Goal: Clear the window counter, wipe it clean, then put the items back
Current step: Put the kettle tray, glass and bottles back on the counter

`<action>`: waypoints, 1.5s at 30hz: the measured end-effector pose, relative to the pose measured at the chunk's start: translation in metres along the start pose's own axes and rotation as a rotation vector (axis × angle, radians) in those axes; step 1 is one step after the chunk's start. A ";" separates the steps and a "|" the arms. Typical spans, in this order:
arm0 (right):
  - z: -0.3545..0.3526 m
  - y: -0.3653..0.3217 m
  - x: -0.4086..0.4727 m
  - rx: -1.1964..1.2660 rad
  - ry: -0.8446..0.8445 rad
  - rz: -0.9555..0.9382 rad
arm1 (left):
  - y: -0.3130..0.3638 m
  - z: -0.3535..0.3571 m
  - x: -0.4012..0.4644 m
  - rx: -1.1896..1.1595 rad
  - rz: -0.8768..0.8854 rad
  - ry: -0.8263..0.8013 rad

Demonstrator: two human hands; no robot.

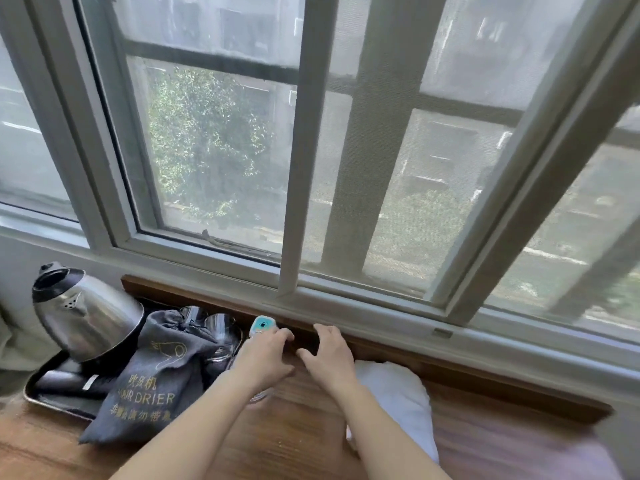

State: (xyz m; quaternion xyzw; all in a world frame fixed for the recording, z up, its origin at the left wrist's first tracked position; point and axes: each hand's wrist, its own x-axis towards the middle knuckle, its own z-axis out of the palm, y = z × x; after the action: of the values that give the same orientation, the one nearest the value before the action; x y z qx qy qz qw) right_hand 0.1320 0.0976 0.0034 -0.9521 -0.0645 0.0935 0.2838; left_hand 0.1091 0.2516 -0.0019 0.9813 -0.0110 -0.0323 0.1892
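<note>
Both my hands reach over the wooden window counter (304, 431) toward its dark back ledge (415, 362). My left hand (266, 356) lies palm down with its fingers stretched out, just right of a small white and teal device (260, 325) that stands by the ledge; I cannot tell whether they touch. My right hand (329, 353) hovers beside it, fingers spread and holding nothing. A white cloth (398, 400) lies on the counter under and right of my right forearm. A bit of clear glass (258, 398) shows under my left wrist.
At the left, a black tray (45, 398) carries a steel kettle (86, 317), a grey hair drier bag (152, 386) and two drinking glasses (218, 329). The window frame (346, 306) runs right behind the ledge. Pale fabric (14, 341) hangs at the far left.
</note>
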 end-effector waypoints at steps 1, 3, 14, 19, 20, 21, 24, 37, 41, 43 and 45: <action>-0.007 0.010 -0.007 0.006 0.022 0.015 | 0.009 0.002 0.001 -0.001 0.030 -0.013; -0.023 0.033 -0.023 0.021 0.060 0.052 | 0.030 0.008 0.002 -0.010 0.084 -0.027; -0.121 0.188 -0.158 0.086 0.236 0.300 | 0.222 0.068 -0.029 -0.094 0.375 -0.145; -0.160 0.281 -0.246 0.094 0.249 0.438 | 0.336 0.119 -0.072 -0.059 0.493 -0.266; -0.166 0.300 -0.265 0.087 0.239 0.470 | 0.357 0.131 -0.083 -0.057 0.504 -0.295; -0.172 0.320 -0.283 0.083 0.233 0.497 | 0.378 0.144 -0.095 -0.058 0.515 -0.327; -0.188 0.371 -0.334 0.096 0.218 0.560 | 0.437 0.180 -0.128 -0.068 0.539 -0.412; -0.241 0.520 -0.457 0.209 0.276 0.812 | 0.615 0.272 -0.189 0.011 0.645 -0.574; -0.253 0.556 -0.462 0.239 0.314 0.880 | 0.650 0.295 -0.180 -0.001 0.685 -0.616; -0.258 0.570 -0.461 0.258 0.334 0.906 | 0.664 0.305 -0.171 -0.012 0.695 -0.628; -0.264 0.583 -0.458 0.276 0.360 0.926 | 0.678 0.313 -0.160 -0.016 0.703 -0.638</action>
State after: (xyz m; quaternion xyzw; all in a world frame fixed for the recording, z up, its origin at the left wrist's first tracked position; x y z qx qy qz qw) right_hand -0.2165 -0.6066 -0.0367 -0.8355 0.4268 0.0515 0.3423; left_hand -0.0785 -0.4887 -0.0304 0.8577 -0.3999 -0.2660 0.1835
